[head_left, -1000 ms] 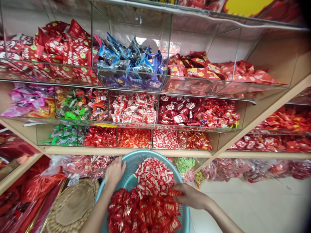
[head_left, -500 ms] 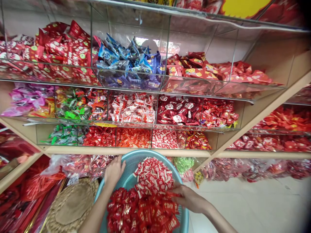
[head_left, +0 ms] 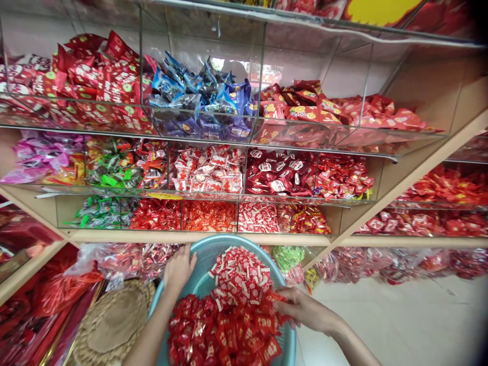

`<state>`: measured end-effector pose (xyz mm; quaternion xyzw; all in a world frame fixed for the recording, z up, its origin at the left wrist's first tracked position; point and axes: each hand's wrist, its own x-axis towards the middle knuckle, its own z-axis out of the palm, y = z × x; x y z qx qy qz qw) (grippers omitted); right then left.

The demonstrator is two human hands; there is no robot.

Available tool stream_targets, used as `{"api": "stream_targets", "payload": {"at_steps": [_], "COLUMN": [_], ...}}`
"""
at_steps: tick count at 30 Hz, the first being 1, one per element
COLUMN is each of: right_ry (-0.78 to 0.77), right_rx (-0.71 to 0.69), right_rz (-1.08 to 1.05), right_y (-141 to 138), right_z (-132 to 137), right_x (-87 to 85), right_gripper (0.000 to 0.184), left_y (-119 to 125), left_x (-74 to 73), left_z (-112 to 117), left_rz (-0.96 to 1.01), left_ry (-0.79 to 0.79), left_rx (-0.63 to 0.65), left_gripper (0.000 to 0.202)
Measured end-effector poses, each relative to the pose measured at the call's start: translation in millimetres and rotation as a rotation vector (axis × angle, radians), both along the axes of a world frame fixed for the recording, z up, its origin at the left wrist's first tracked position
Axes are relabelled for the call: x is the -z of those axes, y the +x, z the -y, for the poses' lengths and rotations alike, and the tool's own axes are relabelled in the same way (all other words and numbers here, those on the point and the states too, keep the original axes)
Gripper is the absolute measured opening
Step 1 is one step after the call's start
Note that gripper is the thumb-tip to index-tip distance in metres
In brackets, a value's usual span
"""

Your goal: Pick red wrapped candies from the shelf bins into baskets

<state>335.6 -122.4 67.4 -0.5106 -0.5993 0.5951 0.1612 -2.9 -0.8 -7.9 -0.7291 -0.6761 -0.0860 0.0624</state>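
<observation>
A teal plastic basket (head_left: 205, 260) with mesh sides stands below the shelves. My left hand (head_left: 179, 269) grips its far left rim, fingers hooked over the edge. Inside, small red-and-white wrapped candies (head_left: 242, 274) are heaped toward the back. Larger shiny red candies (head_left: 224, 333) with gold print fill the front. At the basket's right side, my right hand (head_left: 305, 310) pinches a red-wrapped candy (head_left: 271, 299) just over the heap. Some of its fingertips are hidden behind the wrappers and the hand itself.
Clear-fronted shelf bins ahead hold red snack packets (head_left: 102, 76), blue packets (head_left: 190, 86) and other sweets. A wooden shelf edge (head_left: 198, 237) runs just behind the basket. Left of it lies a woven straw item (head_left: 114, 320). Bagged candies (head_left: 354, 264) line the tiled floor (head_left: 400, 320).
My right hand has shifted slightly right, and its fingers now show closed around red wrapping at the heap's edge. My left hand stays on the rim.
</observation>
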Motion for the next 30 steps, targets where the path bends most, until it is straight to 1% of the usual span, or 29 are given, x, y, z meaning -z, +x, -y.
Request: {"api": "stream_targets", "payload": {"at_steps": [3, 6, 8, 13, 17, 26, 30], "right_ry": [-0.046, -0.042, -0.039, 0.008, 0.009, 0.019, 0.005], "right_rx": [-0.03, -0.036, -0.048, -0.036, -0.065, -0.099, -0.105], "right_rz": [-0.024, -0.043, -0.037, 0.022, 0.101, 0.142, 0.149], "right_y": [-8, -15, -17, -21, -24, -24, -19], "right_z": [7, 12, 14, 21, 27, 29, 32], "right_x": [8.2, 16.3, 18.7, 19.9, 20.9, 7.0, 12.2], "right_gripper": [0.043, 0.043, 0.043, 0.042, 0.041, 0.04, 0.04], "left_y": [0, 0, 0, 0, 1, 1, 2], "left_x": [1.0, 1.3, 1.1, 0.4, -0.7, -3.0, -3.3], "left_z": [0, 0, 1, 1, 2, 3, 3], "left_rz": [0.01, 0.008, -0.008, -0.045, -0.042, -0.01, -0.002], "left_ry": [0.001, 0.006, 0.013, 0.031, 0.03, 0.012, 0.006], "left_rx": [-0.009, -0.014, -0.01, -0.002, -0.002, -0.004, -0.014], "left_gripper": [0.045, 0.045, 0.046, 0.045, 0.045, 0.045, 0.045]}}
